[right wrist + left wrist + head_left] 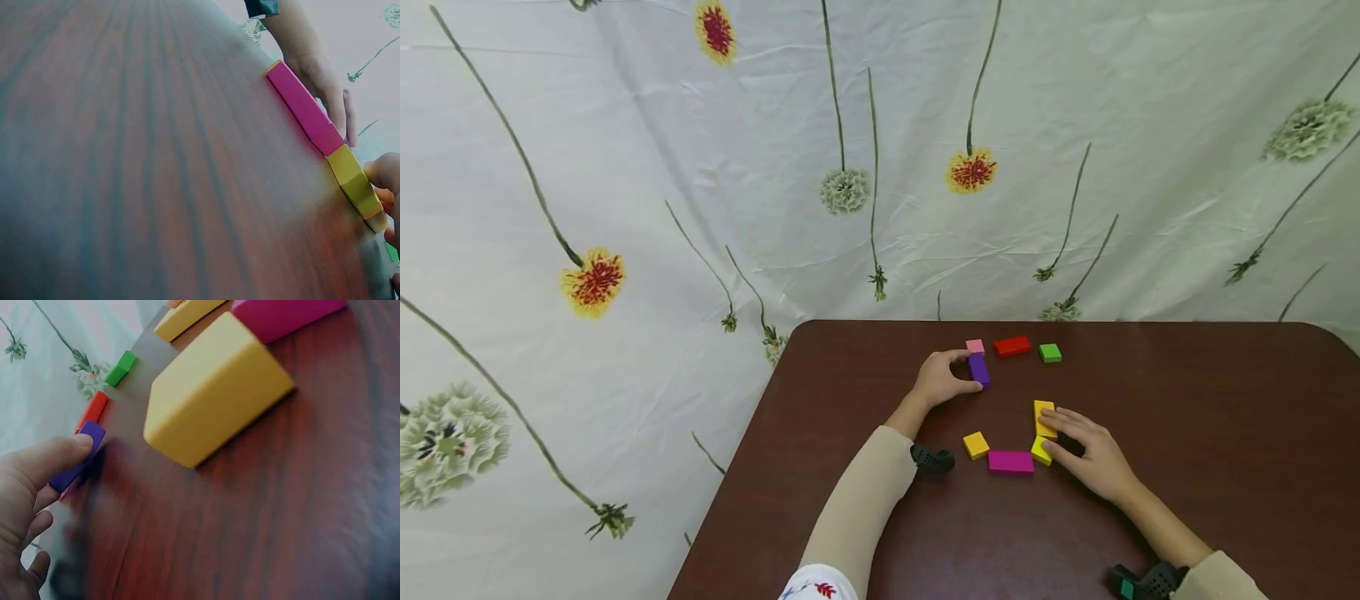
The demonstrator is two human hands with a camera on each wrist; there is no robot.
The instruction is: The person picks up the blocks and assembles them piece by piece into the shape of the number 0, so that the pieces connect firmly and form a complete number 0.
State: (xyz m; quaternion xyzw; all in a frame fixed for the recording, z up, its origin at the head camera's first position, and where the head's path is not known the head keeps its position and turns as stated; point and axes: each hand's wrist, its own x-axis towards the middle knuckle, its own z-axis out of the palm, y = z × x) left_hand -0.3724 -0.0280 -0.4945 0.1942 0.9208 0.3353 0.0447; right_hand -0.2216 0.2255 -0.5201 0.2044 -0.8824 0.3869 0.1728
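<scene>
My left hand (942, 379) pinches a purple block (979, 370) lengthwise, thumb at the near end and fingers by the far end. A small pink block (974, 346) sits just beyond it. Over to the right, my right hand (1093, 454) rests at a yellow-orange block (1042, 417) and a brighter yellow block (1041, 451). Its thumb touches the brighter one, while its fairly straight fingers lie on the other. A magenta block (1011, 462) adjoins the brighter yellow block. At its left end stands a yellow block (209, 394), large in the left wrist view.
Along the back of the brown table (1225, 417) lie a red block (1012, 347) and a green block (1050, 352). Behind the table hangs a pale cloth (760, 125) printed with flowers. Dark wrist straps show at both sleeves.
</scene>
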